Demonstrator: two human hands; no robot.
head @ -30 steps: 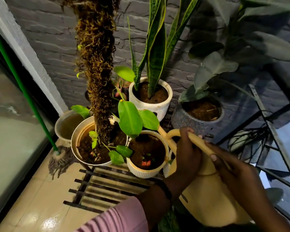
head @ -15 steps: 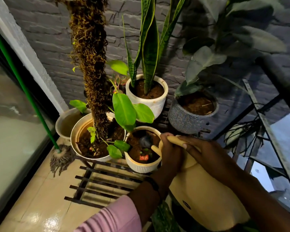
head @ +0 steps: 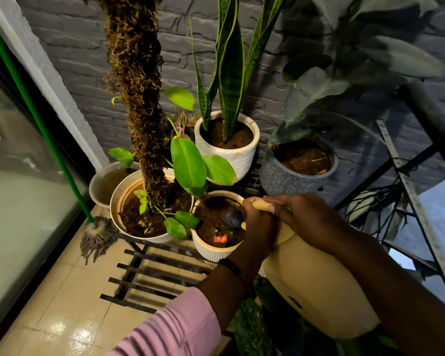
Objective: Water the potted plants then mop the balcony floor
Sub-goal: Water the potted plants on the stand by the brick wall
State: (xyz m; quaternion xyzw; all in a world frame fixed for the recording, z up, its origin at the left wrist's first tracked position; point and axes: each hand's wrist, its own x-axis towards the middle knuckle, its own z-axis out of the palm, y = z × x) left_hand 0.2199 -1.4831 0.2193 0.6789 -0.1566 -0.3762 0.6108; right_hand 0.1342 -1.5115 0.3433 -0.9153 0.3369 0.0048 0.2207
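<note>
Tipping lower than a second ago, watering can (head: 316, 283) is now pouring into small ribbed pot (head: 217, 249); left hand (head: 258, 227) and right hand (head: 311, 219) are both gripping its handle. Mop (head: 98, 236) is waiting untouched beside the pots.

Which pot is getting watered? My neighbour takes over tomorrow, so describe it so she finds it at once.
Start at the tall mossy pole by the grey brick wall; its wide cream pot stands on a black slatted rack. Just right of it, at the rack's front, sits the small ribbed white pot, under the watering can. It alone has ribbed sides and no tall plant.
</note>
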